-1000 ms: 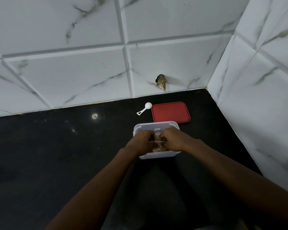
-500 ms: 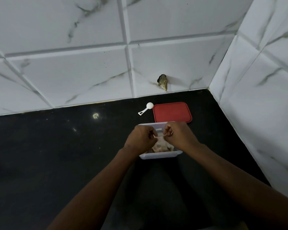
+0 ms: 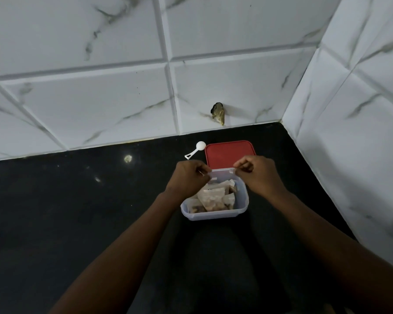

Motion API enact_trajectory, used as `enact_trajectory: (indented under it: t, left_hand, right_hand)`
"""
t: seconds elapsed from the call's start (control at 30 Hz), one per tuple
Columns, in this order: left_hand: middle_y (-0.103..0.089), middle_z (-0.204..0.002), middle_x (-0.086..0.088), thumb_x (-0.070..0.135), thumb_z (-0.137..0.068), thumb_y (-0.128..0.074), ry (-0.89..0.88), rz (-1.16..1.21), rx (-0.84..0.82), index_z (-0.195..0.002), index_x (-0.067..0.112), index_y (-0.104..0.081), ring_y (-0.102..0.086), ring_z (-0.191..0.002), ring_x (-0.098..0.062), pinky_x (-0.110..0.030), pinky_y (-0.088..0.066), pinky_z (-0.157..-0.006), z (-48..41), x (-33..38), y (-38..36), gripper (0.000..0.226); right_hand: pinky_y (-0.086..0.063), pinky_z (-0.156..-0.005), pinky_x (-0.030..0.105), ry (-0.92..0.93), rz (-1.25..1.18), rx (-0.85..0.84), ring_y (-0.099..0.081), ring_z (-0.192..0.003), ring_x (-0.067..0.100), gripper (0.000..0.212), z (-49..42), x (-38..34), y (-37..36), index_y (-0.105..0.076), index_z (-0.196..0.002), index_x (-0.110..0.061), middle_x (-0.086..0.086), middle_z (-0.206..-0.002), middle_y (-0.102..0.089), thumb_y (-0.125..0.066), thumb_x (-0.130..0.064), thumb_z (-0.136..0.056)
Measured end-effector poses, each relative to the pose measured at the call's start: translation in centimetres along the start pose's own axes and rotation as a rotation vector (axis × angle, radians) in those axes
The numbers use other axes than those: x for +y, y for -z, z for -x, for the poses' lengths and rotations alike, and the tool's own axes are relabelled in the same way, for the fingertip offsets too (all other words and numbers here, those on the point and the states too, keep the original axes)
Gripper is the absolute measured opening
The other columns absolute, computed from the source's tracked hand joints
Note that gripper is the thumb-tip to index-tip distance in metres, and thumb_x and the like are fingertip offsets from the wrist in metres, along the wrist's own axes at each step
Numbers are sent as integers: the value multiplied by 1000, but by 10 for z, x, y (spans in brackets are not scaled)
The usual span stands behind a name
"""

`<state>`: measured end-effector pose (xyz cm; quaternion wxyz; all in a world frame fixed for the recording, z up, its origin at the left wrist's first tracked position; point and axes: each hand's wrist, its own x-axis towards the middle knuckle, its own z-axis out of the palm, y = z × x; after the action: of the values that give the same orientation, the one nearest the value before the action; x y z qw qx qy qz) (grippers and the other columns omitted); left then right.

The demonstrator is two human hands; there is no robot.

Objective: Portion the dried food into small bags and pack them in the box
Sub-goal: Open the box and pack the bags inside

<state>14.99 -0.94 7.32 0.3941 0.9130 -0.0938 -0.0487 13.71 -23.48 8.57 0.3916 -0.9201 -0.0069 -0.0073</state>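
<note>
Clear plastic: your left hand (image 3: 187, 177) and right hand (image 3: 260, 175) are pinching the top corners of the small bag (image 3: 222, 174), probably sealing it over the box (image 3: 213, 215).

Reaches forward with both bare forearms from the lower edge, holds the left grip (image 3: 187, 177) and the right grip (image 3: 260, 176) level and apart with knuckles up, and pinches the top edge of a small bag (image 3: 222, 172) between thumb and forefinger on each side.

Noted clear box (image 3: 213, 215), open, upright on tabletop (image 3: 77, 211). Inside, filled small bags (image 3: 213, 198); one more bag (image 3: 222, 174) pulled taut over far rim.
</note>
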Motion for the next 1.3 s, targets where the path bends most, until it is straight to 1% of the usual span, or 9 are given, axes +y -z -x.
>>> enact_trajectory:
  t: [0.13, 0.2, 0.37, 0.57, 0.73, 0.9, 1.13, 1.2, 1.3]
  left_hand:
    - [-76, -97, 1, 11, -91, -74, 95, 31, -9, -108, 10, -77, -67, -84, -2, -3, -47, -75, -27, 5, 3, 18]
    - [-76, -105, -2, 13, -93, -72, 156, 34, -42, -115, 10, -74, -67, -91, -7, -13, -47, -81, -41, 6, 0, 23]
    - [-73, -113, -10, 22, -94, -71, 304, 68, -113, -123, 8, -71, -68, -104, -22, -36, -54, -98, -76, 3, -11, 32]
    - [-67, -100, -14, 30, -93, -73, 479, 89, -195, -114, -1, -70, -61, -89, -22, -32, -47, -78, -114, -11, -31, 37]
    - [-66, -111, -16, 34, -92, -74, 619, 216, -200, -118, 3, -62, -63, -94, -26, -38, -53, -84, -133, -21, -48, 42]
    - [-56, -76, -6, 32, -92, -73, 669, 284, -173, -92, 10, -59, -53, -64, -16, -30, -45, -63, -138, -26, -54, 25]
    - [-69, -118, -8, 43, -102, -58, 489, 262, 16, -135, 11, -61, -66, -95, -18, -28, -52, -73, -105, -17, -24, 45]
    - [-70, -114, -13, 49, -103, -53, 475, 351, 134, -131, 12, -64, -66, -94, -18, -31, -52, -75, -86, -15, -11, 47]
    - [-67, -91, -17, 52, -104, -50, 499, 595, 290, -107, 10, -70, -60, -78, -17, -34, -49, -69, -53, -8, 6, 47]
  right_hand:
    - [-44, -69, 6, -139, -20, 71, -63, -80, -3, 17, -23, 18, 13, -76, -105, -19, -9, -90, -71, -75, -17, -89]
    - [-42, -70, 6, -217, -29, 74, -63, -82, 1, 25, -34, 28, 15, -75, -113, -16, -4, -98, -73, -76, -16, -88]
    - [-51, -97, 28, -346, 0, 8, -68, -103, 17, 41, -61, 51, 10, -71, -123, -10, 8, -115, -75, -79, -16, -84]
    - [-44, -101, 36, -432, 55, -53, -62, -118, 32, 46, -90, 60, 7, -64, -126, 2, 18, -125, -68, -76, -20, -87]
    - [-42, -111, 40, -541, 32, -137, -52, -133, 35, 73, -115, 73, -1, -47, -146, 0, 21, -145, -54, -73, -37, -89]
    - [-46, -105, 40, -548, -33, -143, -57, -125, 35, 58, -118, 76, -8, -57, -138, -2, 21, -139, -58, -64, -41, -95]
    - [-56, -96, 48, -498, -276, 63, -70, -98, 22, 32, -96, 71, -1, -69, -107, -26, 2, -107, -72, -59, -53, -94]
    - [-59, -86, 42, -488, -382, 95, -71, -91, 22, 33, -84, 56, 2, -67, -98, -25, 3, -101, -71, -53, -55, -99]
    - [-57, -82, 32, -487, -527, 113, -70, -92, 17, 39, -64, 32, 4, -65, -98, -22, 3, -101, -71, -46, -56, -102]
